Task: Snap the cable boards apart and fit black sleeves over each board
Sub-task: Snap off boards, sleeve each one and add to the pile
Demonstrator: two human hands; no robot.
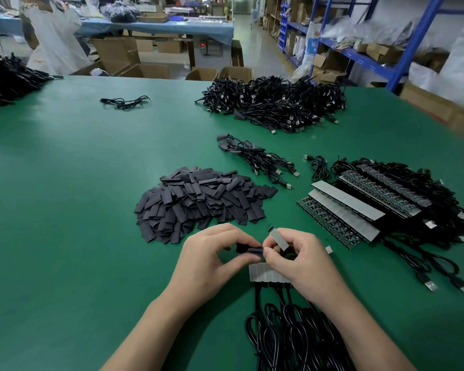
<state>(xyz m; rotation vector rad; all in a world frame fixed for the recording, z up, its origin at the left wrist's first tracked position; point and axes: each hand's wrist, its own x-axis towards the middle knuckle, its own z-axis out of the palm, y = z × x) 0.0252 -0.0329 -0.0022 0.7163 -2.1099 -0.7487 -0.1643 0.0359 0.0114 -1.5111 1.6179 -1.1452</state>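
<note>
Over the green table (78, 183), the left hand (212, 261) pinches a black sleeve (249, 249) against a board (279, 239) the right hand (303, 263) holds.

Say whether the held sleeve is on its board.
Off: left hand pinches the sleeve; the board in the right hand shows bare beside it.

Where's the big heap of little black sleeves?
In the head view, the sleeve heap lies on the green table, just beyond the left hand and left of the stacked board strips.
</note>
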